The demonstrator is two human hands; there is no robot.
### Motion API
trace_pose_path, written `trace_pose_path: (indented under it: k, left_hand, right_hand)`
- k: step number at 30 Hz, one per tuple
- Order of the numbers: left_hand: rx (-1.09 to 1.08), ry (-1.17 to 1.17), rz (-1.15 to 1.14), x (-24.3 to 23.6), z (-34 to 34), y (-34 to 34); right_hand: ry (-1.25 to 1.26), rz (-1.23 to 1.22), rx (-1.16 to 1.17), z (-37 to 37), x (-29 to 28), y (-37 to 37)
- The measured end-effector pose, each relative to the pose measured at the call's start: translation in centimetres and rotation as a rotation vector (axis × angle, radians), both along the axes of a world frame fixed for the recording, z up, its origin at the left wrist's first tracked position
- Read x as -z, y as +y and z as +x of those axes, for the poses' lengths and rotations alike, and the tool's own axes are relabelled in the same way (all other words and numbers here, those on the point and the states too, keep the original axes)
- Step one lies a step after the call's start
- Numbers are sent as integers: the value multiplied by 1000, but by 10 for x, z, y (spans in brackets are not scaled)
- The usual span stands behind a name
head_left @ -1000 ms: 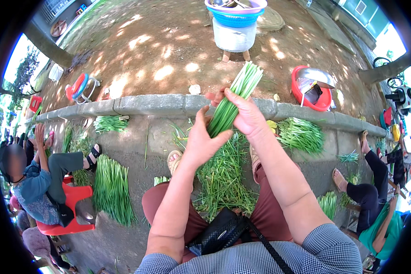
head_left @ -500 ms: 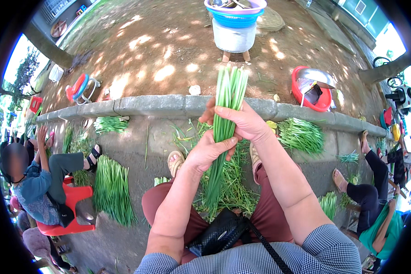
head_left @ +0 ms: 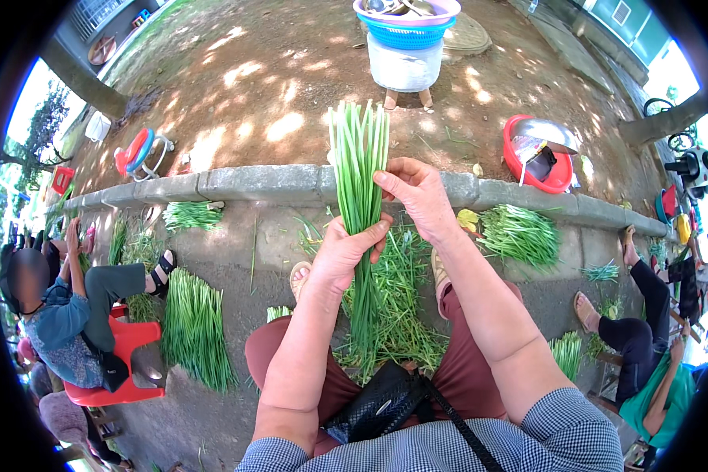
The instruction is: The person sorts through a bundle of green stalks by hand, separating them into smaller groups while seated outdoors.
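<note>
A bunch of long green chives (head_left: 359, 165) stands upright before me, pale cut ends up and darker leaves hanging down between my knees. My left hand (head_left: 352, 248) is wrapped round its middle. My right hand (head_left: 417, 193) sits higher, at the bunch's right edge, thumb and fingers pinched together there; what exactly lies in the pinch is too small to make out. Beneath the bunch, a heap of loose green trimmings (head_left: 401, 315) covers the ground between my feet.
Chive piles lie at left (head_left: 193, 330), far left (head_left: 193, 215) and right (head_left: 519, 236). A stone kerb (head_left: 252, 183) crosses ahead. Beyond it stand a red basin (head_left: 558, 177) and stacked basins on a white tub (head_left: 405, 67). People sit on both sides, one on a red chair (head_left: 134, 338).
The bunch has shifted left and tilted slightly left at the top. My right hand has moved from round the bunch to its right edge; my left hand keeps its hold.
</note>
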State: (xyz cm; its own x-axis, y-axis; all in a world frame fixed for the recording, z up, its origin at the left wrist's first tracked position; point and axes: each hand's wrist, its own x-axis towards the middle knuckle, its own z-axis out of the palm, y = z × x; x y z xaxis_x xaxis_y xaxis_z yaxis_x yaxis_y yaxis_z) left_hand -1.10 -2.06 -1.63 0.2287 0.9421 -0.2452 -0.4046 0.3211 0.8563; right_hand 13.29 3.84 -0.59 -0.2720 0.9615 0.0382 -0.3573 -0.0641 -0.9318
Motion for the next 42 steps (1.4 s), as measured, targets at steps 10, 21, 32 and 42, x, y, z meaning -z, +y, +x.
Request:
trace_pose_path:
  k: [10, 21, 32, 42]
  left_hand:
    - [-180, 5, -92, -1, -3, 3]
    - [-230, 32, -65, 4, -15, 6]
    - [-181, 75, -63, 9, 6, 0]
    - [-167, 70, -61, 11, 10, 0]
  right_hand:
    - [191, -108, 25, 0, 8, 6]
    - [-77, -177, 285, 31, -4, 24]
    - [264, -299, 75, -12, 10, 8]
    - [170, -230, 60, -17, 15, 1]
